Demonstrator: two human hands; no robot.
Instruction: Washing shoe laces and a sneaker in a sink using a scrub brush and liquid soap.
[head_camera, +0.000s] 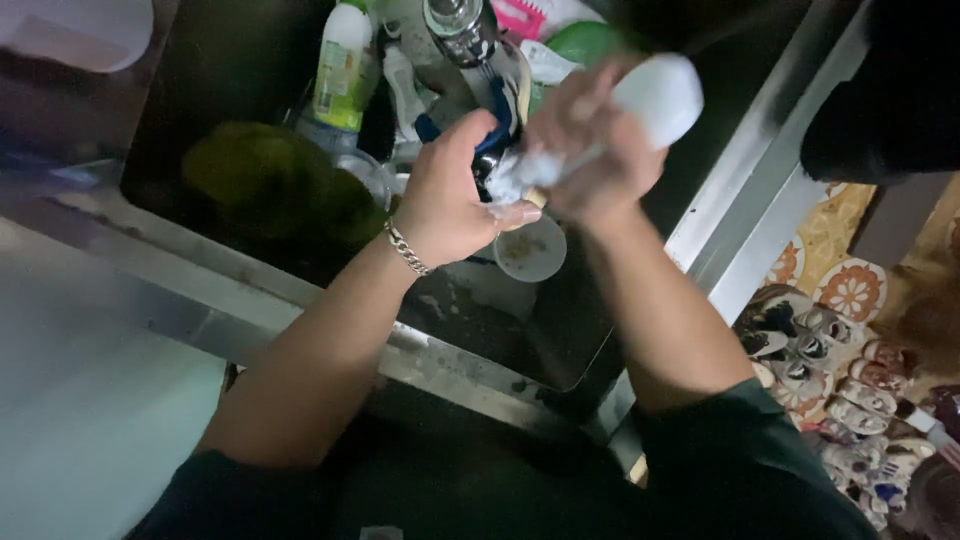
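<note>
Over a dark steel sink (470, 380), my left hand (455, 195), with a chain bracelet on the wrist, grips a soapy sponge or cloth with a blue part (495, 140). My right hand (590, 150) holds a white cup-like object (660, 95), blurred and covered in foam. The two hands meet above the sink, the left one pressed against the white object. Just below them sits a small round white lid or dish (530, 250) with some residue on it.
A white and green dish-soap bottle (343, 65) stands at the sink's back beside a chrome tap (462, 30). A dark green round thing (270, 180) lies in the sink at left. To the right are a steel counter edge (750, 200) and a patterned floor mat (850, 290).
</note>
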